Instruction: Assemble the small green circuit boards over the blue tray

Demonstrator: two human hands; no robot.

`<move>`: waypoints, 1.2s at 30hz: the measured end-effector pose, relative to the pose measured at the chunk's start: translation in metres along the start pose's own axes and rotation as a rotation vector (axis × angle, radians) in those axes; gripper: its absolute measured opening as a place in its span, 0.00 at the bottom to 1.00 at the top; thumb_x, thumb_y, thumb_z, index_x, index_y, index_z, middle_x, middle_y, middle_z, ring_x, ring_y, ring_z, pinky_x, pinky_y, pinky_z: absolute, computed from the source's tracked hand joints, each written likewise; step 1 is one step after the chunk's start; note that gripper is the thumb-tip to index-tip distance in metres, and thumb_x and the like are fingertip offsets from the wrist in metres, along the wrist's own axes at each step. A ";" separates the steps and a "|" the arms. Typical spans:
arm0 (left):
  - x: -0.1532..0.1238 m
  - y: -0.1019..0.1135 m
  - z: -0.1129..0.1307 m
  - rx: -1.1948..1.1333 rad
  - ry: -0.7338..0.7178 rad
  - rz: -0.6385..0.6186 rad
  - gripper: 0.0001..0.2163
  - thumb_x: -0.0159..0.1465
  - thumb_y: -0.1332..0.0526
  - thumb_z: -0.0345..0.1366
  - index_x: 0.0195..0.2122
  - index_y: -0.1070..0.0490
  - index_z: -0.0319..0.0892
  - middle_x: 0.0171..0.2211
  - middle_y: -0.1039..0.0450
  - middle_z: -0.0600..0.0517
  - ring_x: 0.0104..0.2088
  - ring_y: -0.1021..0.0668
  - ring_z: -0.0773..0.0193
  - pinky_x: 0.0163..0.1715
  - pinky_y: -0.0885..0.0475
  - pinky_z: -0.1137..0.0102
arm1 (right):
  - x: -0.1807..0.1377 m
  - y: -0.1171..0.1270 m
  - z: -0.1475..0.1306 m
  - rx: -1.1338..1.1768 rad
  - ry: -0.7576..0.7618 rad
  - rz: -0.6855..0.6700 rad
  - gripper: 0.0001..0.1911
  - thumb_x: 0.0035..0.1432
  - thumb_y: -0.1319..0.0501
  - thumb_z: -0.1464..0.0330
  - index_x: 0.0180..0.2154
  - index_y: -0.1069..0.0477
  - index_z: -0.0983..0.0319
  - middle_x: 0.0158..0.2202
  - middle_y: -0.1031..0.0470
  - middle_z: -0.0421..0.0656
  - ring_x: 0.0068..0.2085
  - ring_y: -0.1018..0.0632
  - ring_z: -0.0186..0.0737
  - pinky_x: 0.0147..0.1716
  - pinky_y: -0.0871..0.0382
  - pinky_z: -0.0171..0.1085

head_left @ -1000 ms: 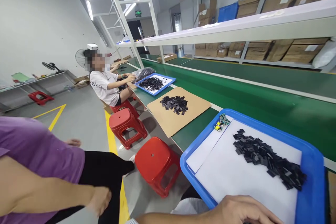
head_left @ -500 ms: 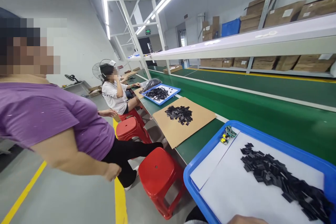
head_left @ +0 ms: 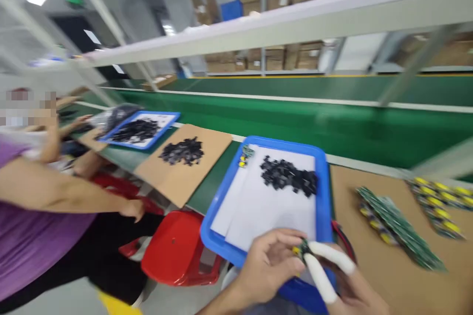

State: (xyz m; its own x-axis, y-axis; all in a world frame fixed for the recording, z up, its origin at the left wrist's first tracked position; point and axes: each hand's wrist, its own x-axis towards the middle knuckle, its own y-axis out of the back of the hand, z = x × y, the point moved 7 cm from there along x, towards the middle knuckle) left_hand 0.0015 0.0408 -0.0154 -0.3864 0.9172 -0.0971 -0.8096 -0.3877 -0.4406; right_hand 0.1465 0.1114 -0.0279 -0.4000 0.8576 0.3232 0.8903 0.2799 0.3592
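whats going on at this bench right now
A person seated at a green conveyor line holds a small circuit board between both hands: the left hand and the right hand, whose fingertips wear white covers. The hands sit over the near rim of a blue tray that holds a pile of black parts. More circuit boards lie in rows on cardboard to the right. A co-worker in purple stands on the left.

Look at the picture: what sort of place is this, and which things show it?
Most likely an electronics assembly line in a factory. A long green conveyor belt runs past seated workers, blue trays hold heaps of small black parts, and rows of circuit boards lie on cardboard. Both hands, left and right, hold a small board.
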 end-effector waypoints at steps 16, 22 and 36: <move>0.018 0.001 0.004 0.127 0.144 -0.121 0.11 0.67 0.32 0.35 0.50 0.22 0.41 0.58 0.23 0.40 0.57 0.21 0.49 0.57 0.25 0.60 | 0.030 -0.003 -0.049 0.055 0.010 -0.079 0.11 0.62 0.43 0.79 0.41 0.31 0.58 0.36 0.27 0.40 0.34 0.25 0.36 0.35 0.28 0.34; 0.018 0.001 0.003 0.182 0.155 -0.109 0.11 0.67 0.32 0.36 0.49 0.21 0.40 0.57 0.23 0.40 0.56 0.20 0.50 0.56 0.24 0.61 | 0.032 -0.005 -0.047 0.005 -0.005 -0.096 0.10 0.61 0.43 0.79 0.38 0.32 0.58 0.34 0.29 0.39 0.33 0.27 0.36 0.33 0.31 0.34; 0.019 0.001 0.004 0.119 0.073 -0.089 0.09 0.64 0.30 0.31 0.45 0.18 0.43 0.53 0.21 0.44 0.54 0.19 0.51 0.55 0.23 0.61 | 0.031 -0.009 -0.042 0.058 -0.063 -0.068 0.09 0.60 0.44 0.79 0.37 0.34 0.58 0.34 0.31 0.39 0.33 0.27 0.36 0.34 0.31 0.34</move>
State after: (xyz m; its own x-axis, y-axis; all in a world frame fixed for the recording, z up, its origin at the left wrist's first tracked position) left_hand -0.0083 0.0571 -0.0145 -0.2816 0.9508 -0.1290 -0.8873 -0.3092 -0.3422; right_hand 0.1169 0.1177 0.0153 -0.4472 0.8607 0.2433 0.8733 0.3614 0.3267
